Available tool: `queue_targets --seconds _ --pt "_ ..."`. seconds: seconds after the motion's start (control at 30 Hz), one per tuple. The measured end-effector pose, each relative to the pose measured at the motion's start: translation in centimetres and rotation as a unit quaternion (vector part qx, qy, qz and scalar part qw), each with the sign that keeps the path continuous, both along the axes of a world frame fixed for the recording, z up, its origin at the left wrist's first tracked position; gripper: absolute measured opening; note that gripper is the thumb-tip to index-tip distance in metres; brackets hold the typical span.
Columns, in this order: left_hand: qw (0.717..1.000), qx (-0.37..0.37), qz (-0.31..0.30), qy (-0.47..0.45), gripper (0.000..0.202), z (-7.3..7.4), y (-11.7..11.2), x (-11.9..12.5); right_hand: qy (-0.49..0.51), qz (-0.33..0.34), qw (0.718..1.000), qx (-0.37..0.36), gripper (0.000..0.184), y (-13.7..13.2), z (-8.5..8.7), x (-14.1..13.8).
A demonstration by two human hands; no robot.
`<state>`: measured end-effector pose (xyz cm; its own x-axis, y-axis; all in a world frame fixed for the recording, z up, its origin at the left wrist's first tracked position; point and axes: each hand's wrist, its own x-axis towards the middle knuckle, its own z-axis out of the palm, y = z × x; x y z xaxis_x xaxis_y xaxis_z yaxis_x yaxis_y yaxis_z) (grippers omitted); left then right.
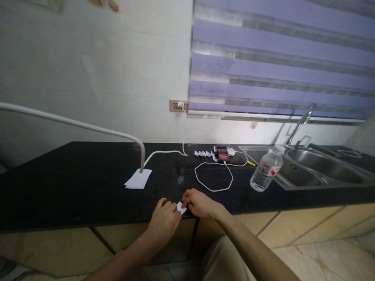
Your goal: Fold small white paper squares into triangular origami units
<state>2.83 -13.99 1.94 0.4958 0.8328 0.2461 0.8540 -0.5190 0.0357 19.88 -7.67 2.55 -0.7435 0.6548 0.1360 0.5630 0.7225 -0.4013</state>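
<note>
At the near edge of a black counter (88,175), white paper (181,208) is gripped by the fingers of the left hand (165,216) and right hand (200,203); stacked sheets (138,180) are laid leftward, small white pieces (204,154) behind, a bottle (265,172) rightward.

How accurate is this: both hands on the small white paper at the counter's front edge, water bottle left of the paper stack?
One error: the water bottle is right of the paper stack, as the head view shows. The left hand and right hand are both on the small white paper at the front edge of the counter.
</note>
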Motion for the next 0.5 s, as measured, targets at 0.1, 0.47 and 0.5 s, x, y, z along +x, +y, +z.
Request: queue_targets --seconds 0.1,0.47,0.5 --pt "1.0 -0.016 -0.003 -0.008 0.018 0.6 0.3 -0.2 0.012 0.013 1.0 -0.008 0.035 0.2 -0.1 0.1" --pt "0.993 0.091 -0.028 -0.068 0.017 -2.2 -1.0 0.1 0.015 0.017 1.0 -0.004 0.037 -0.2 0.3 -0.1" --pt "0.992 0.09 -0.033 -0.085 0.018 -2.2 -0.9 0.0 0.018 0.021 1.0 -0.01 0.038 -0.2 0.3 -0.1"
